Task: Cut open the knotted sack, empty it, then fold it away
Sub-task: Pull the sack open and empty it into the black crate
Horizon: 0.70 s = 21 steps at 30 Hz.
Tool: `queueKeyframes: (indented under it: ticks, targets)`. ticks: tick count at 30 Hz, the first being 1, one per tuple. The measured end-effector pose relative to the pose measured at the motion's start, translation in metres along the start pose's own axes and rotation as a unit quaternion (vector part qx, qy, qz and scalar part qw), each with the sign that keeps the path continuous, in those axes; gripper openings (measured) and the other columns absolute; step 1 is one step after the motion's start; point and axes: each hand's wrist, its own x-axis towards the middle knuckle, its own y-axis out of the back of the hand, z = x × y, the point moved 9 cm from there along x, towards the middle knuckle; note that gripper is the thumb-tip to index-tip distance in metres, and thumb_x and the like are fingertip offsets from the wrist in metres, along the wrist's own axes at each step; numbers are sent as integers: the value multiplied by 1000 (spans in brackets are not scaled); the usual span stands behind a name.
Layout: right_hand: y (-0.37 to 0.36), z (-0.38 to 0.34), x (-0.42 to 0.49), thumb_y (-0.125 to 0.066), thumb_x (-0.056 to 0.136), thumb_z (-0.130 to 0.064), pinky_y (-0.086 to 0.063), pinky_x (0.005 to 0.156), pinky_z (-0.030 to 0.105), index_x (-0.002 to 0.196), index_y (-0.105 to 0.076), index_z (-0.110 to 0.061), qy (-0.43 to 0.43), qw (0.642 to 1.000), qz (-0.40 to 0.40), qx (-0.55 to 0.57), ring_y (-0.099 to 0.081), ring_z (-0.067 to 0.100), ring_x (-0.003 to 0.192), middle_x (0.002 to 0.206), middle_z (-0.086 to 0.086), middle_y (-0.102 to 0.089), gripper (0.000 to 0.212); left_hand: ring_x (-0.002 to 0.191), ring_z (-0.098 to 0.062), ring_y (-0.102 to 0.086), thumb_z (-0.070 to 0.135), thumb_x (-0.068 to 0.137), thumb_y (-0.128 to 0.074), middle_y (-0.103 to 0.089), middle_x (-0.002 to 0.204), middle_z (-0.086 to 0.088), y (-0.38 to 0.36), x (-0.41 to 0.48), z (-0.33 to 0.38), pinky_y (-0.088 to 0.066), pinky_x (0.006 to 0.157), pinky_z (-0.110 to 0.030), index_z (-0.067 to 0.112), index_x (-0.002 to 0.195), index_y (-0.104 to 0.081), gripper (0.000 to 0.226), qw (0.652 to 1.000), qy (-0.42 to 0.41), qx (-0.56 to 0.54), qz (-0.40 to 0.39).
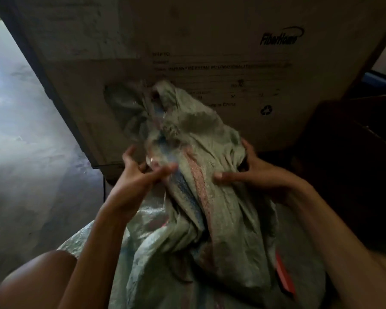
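Nearest: a bare knee [34,277] is seen at the lower left, just beside the bulging lower body of the woven sack [210,230].
Sack position: it is stood on the floor against a printed cardboard carton [210,41], its bunched neck [165,103] raised toward the carton.
Long axis: it is run from the body near the camera up and away to the neck, beyond both hands.
Left hand [138,175]: the grip is half curled at the neck's left side; contact cannot be told through blur.
Right hand [252,172]: the grip is clenched on the fabric's right side, thumb pressed on the front.
Nearer hand: the left is judged closer to the neck.
Knot: hidden among folds; no blade is seen.
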Motion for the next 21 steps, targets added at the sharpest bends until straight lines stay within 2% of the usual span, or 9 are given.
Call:
queueKeyframes:
  ticks: [2, 4, 6, 9, 12, 15, 17, 19, 21]
  targets:
    - [-10, 6, 5, -82, 77, -20, -43, 96, 24, 158, -3, -29, 4, 1000, 7, -5, -50, 16, 125, 150, 3, -43, 113, 101, -11, -65, 23, 60, -90, -64, 113, 5, -15, -5, -18, -55, 88, -30, 29, 154, -12, 122, 991, 34, 125, -36]
    - [-6, 5, 13, -77, 82, -6, -48, 86, 18, 157, -16, -28, 34, 998, 45, 17, -53, 10, 113, 144, 4, -50, 99, 92, -12, -69, 11, 65, -91, -64, 117, -1, -20, -6, -36, -61, 66, -26, 25, 152, -26, 110, 976, 36, 211, -35]
    - [14, 5, 18, -76, 82, -3, -49, 97, 27, 154, -26, -31, 57, 993, 102, 32, -53, 14, 120, 145, 8, -49, 92, 81, -16, -70, -6, 75, -79, -64, 113, -9, -16, -3, -40, -61, 53, -24, 22, 149, -36, 90, 979, 44, 197, 8]
    - [45, 11, 18, -80, 80, -11, -41, 105, 31, 151, -33, -33, 77, 974, 210, 29, -42, 20, 136, 152, 6, -40, 88, 84, -21, -70, -17, 76, -71, -65, 112, -11, 3, 6, -24, -62, 57, -30, 20, 138, -46, 76, 989, -4, 114, 89]
    - [50, 17, 13, -84, 77, -23, -44, 101, 30, 149, -34, -31, 90, 954, 278, 68, -45, 18, 131, 150, 3, -41, 88, 94, -23, -74, -3, 78, -78, -62, 121, -7, 12, 8, -11, -63, 78, -41, 27, 133, -42, 72, 981, -82, 113, 136]
    - [32, 21, 23, -79, 82, -26, -45, 101, 32, 153, -24, -34, 79, 959, 210, 174, -49, 14, 120, 154, 2, -36, 91, 96, -22, -71, 57, 77, -75, -65, 119, -5, 6, 11, -32, -60, 87, -46, 28, 125, -47, 63, 963, 12, 241, 121]
    - [10, 13, 32, -79, 81, -27, -38, 107, 30, 155, -10, -42, 103, 986, 87, 103, -40, 13, 133, 161, -1, -22, 102, 89, -15, -66, 82, 76, -51, -67, 97, 6, -18, 4, -54, -59, 83, -40, 33, 102, -60, 56, 950, 121, 288, 5]
    - [-22, 8, 37, -80, 80, -24, -26, 116, 26, 154, 2, -45, 138, 986, -70, -60, -21, 5, 144, 164, -10, -8, 113, 91, -10, -65, 75, 84, -48, -68, 95, 11, -40, 1, -68, -56, 86, -34, 30, 107, -65, 54, 939, 146, 304, -69]
    - [-39, 14, 47, -77, 84, -15, -19, 120, 22, 156, 7, -37, 157, 966, -118, -166, -13, 3, 147, 165, -11, -3, 113, 112, -12, -62, 55, 91, -59, -65, 122, 11, -43, 8, -80, -47, 104, -35, 27, 133, -55, 51, 943, 109, 310, -52]
